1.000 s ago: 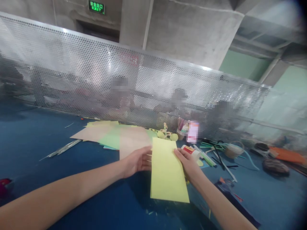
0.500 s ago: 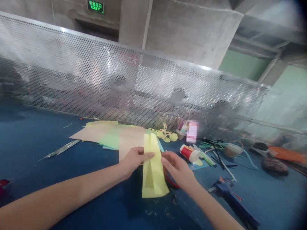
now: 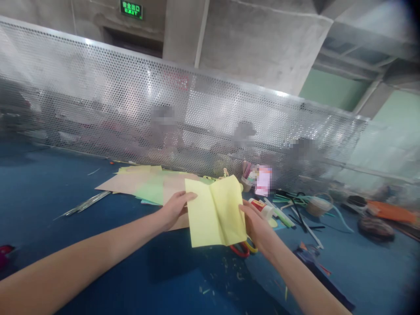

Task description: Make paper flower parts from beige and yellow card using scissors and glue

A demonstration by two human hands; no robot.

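Note:
A sheet of yellow paper [image 3: 203,214] with a crease down its middle is spread between my two hands, above the blue table. My left hand [image 3: 175,210] pinches its left edge, thumb on the front. At the right edge my right hand [image 3: 257,225] grips the sheet, its fingers partly behind the paper. Scissors with red and yellow handles [image 3: 241,250] lie below the sheet's lower right corner, their blades hidden. Behind the left hand are sheets of coloured paper [image 3: 149,188] in pink, green and yellow.
A red-and-white glue bottle [image 3: 262,209] lies right of the paper. Beyond it are pipe cleaners [image 3: 298,214], a small basket [image 3: 318,204] and a dark blue glue gun [image 3: 323,275]. Silver strips [image 3: 87,204] lie at left. A perforated metal screen [image 3: 131,100] borders the table's far side.
The yellow paper, folded narrow before, is now opened out wide. My hands have moved apart, the right one to the right. The scissors' handles show more.

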